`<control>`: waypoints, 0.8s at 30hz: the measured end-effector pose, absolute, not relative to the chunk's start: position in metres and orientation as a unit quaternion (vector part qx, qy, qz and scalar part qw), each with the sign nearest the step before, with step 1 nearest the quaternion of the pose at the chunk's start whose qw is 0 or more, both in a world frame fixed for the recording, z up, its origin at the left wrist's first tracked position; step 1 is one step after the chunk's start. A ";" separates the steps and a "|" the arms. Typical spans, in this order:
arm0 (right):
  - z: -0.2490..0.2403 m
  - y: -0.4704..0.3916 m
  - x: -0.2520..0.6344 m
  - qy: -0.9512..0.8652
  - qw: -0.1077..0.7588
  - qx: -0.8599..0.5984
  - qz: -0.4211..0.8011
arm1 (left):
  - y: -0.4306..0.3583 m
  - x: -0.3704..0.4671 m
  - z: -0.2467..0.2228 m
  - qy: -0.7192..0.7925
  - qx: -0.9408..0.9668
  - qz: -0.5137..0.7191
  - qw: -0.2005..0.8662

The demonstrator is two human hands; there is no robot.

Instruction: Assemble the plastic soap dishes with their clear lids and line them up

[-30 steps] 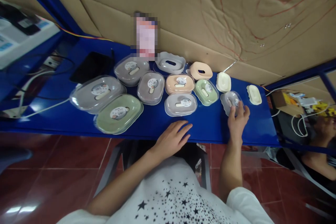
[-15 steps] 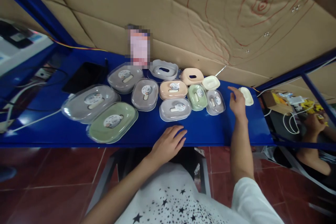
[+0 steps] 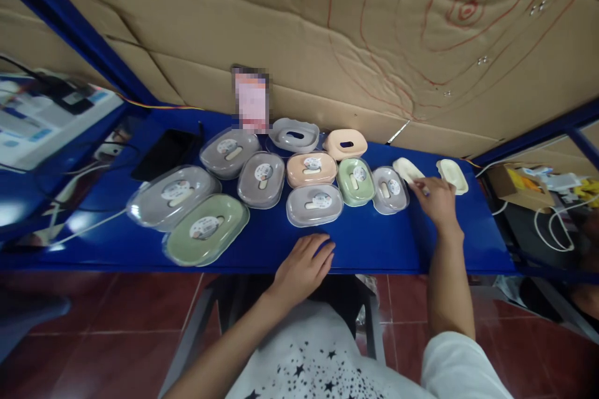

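My right hand [image 3: 437, 199] pinches the near edge of a small cream plastic dish [image 3: 406, 169], right of a row of lidded boxes. A second cream dish [image 3: 453, 176] lies just beyond my right hand, close to its knuckles. My left hand [image 3: 304, 265] rests on the blue table near the front edge, fingers stretched out, holding nothing. Nearest to it is a grey box with a clear lid [image 3: 314, 206]. Beside that stand a small green box [image 3: 355, 182], a small grey box [image 3: 390, 190] and a peach box [image 3: 311, 169], all with round labels.
Larger lidded boxes, grey [image 3: 174, 198] and green [image 3: 206, 230], stand at the left. An uncovered grey piece [image 3: 294, 135] and a peach piece [image 3: 346, 144] sit by the cardboard wall [image 3: 290, 25]. A black flat device [image 3: 166, 154] and cables lie at the far left.
My right hand has moved left and taken hold of a cream dish, which has shifted right from beside the peach piece. My left hand has stayed on the table. The camera view has shifted slightly.
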State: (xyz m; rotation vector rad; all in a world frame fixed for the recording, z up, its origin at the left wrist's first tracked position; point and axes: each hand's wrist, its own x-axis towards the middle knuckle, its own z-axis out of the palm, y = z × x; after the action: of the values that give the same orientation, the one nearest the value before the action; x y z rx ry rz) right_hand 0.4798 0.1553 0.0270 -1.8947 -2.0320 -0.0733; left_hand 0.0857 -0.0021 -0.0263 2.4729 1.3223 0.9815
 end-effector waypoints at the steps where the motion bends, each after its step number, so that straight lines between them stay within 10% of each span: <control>1: 0.027 0.132 0.480 -0.701 0.199 -0.683 -0.044 | -0.002 0.086 -0.026 0.445 0.829 0.327 0.087; 7: -0.003 -0.021 0.411 -0.623 0.373 -0.685 -0.060 | -0.005 0.078 -0.016 0.424 0.831 0.330 0.140; 12: -0.011 -0.062 0.346 -0.753 0.286 -0.592 0.000 | 0.003 0.076 -0.010 0.335 0.892 0.267 0.145; 24: 0.059 0.238 0.356 -0.876 0.139 -0.461 0.030 | -0.025 0.060 -0.022 0.390 0.850 0.295 0.194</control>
State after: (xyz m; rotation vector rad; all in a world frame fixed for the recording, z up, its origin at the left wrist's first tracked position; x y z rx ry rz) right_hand 0.3565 0.2381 0.0591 -1.3310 -2.5319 0.0856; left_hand 0.0600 -0.0252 -0.0218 2.3839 1.0948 0.8268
